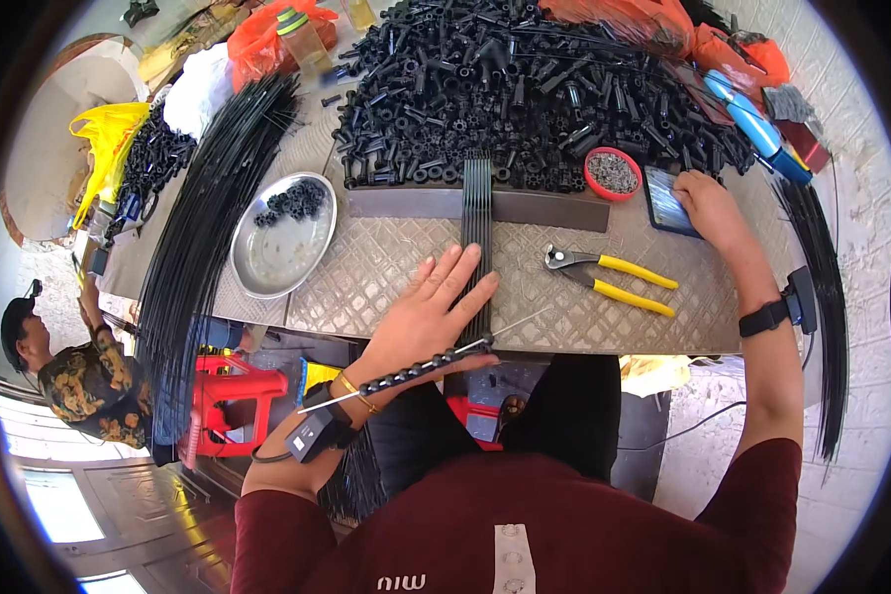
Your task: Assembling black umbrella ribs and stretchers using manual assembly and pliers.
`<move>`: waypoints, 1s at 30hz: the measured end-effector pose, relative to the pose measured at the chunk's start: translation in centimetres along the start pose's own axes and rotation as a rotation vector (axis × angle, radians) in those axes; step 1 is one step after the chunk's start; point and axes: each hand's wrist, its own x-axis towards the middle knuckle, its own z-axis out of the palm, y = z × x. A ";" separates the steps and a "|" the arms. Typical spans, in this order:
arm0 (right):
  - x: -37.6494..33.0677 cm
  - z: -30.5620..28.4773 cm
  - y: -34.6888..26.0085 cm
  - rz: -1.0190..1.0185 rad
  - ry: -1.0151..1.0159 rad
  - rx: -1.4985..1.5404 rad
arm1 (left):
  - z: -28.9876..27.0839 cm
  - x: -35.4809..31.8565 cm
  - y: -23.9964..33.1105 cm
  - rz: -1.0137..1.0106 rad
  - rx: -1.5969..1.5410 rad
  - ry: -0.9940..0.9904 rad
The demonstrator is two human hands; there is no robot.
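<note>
While a thin rod strung with black beads (404,376) slants by the heel of the left hand (434,297), its fingers lie apart across a bundle of dark rods (477,213), which runs from the near edge of the table (663,332) over a metal bar (549,211). Beyond the yellow-handled pliers (639,272), the right hand (709,210) bends its fingers at a dark-framed panel (667,206), though whether they grip it I cannot tell; farther off, a red dish (614,196) sits beside heaped black parts (525,94).
</note>
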 end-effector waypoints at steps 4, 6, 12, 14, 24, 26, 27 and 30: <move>-0.6 -0.5 0.4 0.033 0.018 0.080 | 0.2 -0.4 0.2 0.012 -0.014 0.006; -0.9 -1.2 0.0 0.070 0.036 0.142 | 0.1 -0.5 0.3 0.016 -0.021 0.012; -1.2 -1.7 0.4 0.026 0.166 0.151 | 0.1 -0.5 0.5 0.017 -0.049 0.070; -1.1 -2.1 0.3 0.025 0.137 0.131 | 0.0 -0.4 0.4 0.017 -0.057 0.065; 0.7 -3.1 -3.0 0.059 0.075 0.105 | 0.5 -0.8 -0.1 0.029 -0.019 0.090; 1.8 -2.8 -5.5 -0.040 0.076 0.196 | 1.0 -0.9 -0.4 0.038 0.039 0.095; 2.3 -2.6 -7.0 -0.138 0.077 0.287 | 0.9 -0.9 -0.4 0.036 0.038 0.094; 4.6 -0.5 -11.7 -0.284 0.080 0.353 | 0.6 -0.8 -0.2 0.023 0.026 0.078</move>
